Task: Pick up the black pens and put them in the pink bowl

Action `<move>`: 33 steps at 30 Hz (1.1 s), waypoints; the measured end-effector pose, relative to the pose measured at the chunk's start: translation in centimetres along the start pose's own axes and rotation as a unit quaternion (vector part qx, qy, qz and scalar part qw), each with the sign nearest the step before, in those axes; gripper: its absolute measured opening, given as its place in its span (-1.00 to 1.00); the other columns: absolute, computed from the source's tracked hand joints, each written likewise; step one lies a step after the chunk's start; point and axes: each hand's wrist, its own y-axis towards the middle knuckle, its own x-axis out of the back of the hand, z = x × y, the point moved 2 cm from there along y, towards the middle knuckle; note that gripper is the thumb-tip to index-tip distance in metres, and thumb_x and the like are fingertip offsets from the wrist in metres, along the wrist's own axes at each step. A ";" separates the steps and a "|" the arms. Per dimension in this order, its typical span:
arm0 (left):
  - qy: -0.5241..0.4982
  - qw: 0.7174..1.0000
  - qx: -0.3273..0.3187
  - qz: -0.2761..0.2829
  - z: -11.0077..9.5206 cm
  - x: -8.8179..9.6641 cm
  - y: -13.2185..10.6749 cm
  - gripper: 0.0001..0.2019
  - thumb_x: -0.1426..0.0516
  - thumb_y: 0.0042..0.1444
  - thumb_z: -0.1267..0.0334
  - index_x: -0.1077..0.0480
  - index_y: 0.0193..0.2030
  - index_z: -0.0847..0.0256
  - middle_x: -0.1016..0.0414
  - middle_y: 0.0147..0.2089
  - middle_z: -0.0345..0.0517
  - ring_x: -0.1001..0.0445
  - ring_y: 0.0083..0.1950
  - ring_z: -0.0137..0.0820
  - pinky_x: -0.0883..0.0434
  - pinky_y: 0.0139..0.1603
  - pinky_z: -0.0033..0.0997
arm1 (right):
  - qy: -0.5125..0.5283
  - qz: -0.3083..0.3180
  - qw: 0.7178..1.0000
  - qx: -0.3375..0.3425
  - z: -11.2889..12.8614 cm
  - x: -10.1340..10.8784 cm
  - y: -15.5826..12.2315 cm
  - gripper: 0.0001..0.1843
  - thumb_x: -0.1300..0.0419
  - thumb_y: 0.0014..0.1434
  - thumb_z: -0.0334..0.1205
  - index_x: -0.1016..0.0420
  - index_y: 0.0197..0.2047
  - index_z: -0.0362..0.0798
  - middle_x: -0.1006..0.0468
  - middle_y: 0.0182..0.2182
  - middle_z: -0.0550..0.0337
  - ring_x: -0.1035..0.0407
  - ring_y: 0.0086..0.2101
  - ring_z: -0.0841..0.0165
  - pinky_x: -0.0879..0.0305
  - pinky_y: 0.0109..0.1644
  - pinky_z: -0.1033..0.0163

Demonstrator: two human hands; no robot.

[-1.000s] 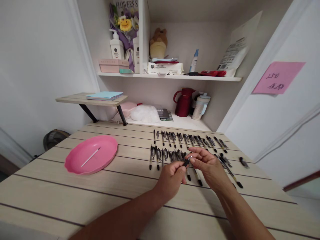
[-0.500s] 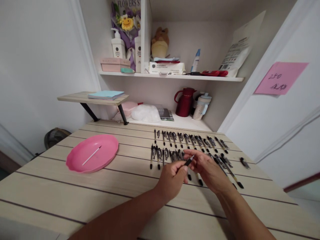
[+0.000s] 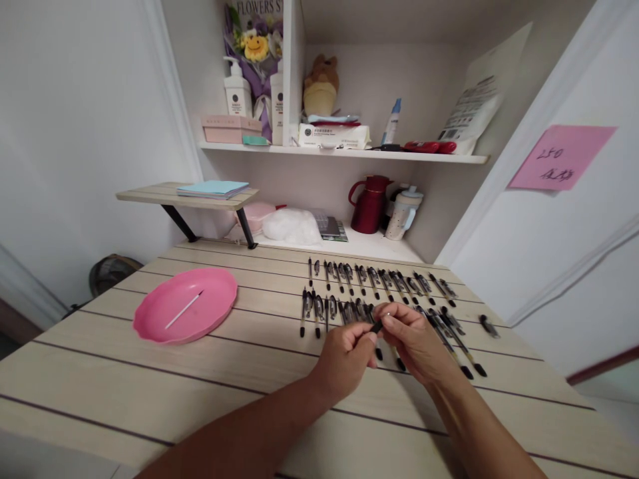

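Observation:
My left hand (image 3: pixel 344 359) is closed round the black grip of a pen (image 3: pixel 377 326), whose barrel is mostly hidden in my fingers. At the front end of the same pen, the thumb and fingers of my right hand (image 3: pixel 417 342) are pinched together over the metal tip. Both hands hover above the nearer of two rows of black gel pens. A far-row pen (image 3: pixel 327 275) lies uncapped, with loose black caps (image 3: pixel 453 290) among that row. In the near row, another pen (image 3: pixel 303 313) lies left of my hands; several others are partly covered by them.
A pink dish (image 3: pixel 150 320) holds a thin white refill (image 3: pixel 184 310) with a dark tip. One black cap (image 3: pixel 488 326) lies apart at the right. Behind the table (image 3: pixel 210 399) stand a red jug (image 3: pixel 370 205) and a lidded cup (image 3: pixel 403 214). A small raised shelf (image 3: pixel 144 193) bears paper pads.
My right hand's thumb and fingers have closed over the pen tip, which showed between the hands before. My left hand keeps hold of the pen in nearly the same place.

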 end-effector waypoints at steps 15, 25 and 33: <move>-0.002 1.000 0.010 0.001 0.4 0.0 0.1 -0.73 0.04 0.10 0.17 -0.40 -0.35 0.27 -0.33 -0.61 -0.23 -0.16 -0.58 -0.54 -0.15 -0.50 -0.57 | 0.005 0.020 1.000 -0.014 0.0 0.1 0.0 -0.67 -0.29 -0.12 -0.06 -0.49 -0.26 -0.02 -0.49 -0.36 0.15 -0.09 -0.61 0.53 -0.03 -0.55 0.34; -0.008 1.000 0.025 0.001 0.6 0.0 0.1 -0.74 0.03 0.09 0.16 -0.40 -0.33 0.28 -0.33 -0.61 -0.23 -0.13 -0.61 -0.55 -0.12 -0.53 -0.57 | 0.001 0.021 1.000 -0.022 -0.1 0.0 0.0 -0.69 -0.30 -0.14 -0.07 -0.49 -0.31 -0.04 -0.49 -0.35 0.12 -0.11 -0.60 0.53 -0.02 -0.58 0.35; -0.022 0.999 0.027 0.006 0.7 0.0 0.2 -0.75 0.03 0.08 0.16 -0.39 -0.36 0.26 -0.33 -0.62 -0.25 -0.12 -0.62 -0.57 -0.12 -0.53 -0.56 | 0.005 0.026 0.999 -0.020 -0.3 0.3 0.1 -0.68 -0.31 -0.15 -0.08 -0.51 -0.27 0.00 -0.50 -0.33 0.16 -0.08 -0.63 0.57 -0.01 -0.58 0.35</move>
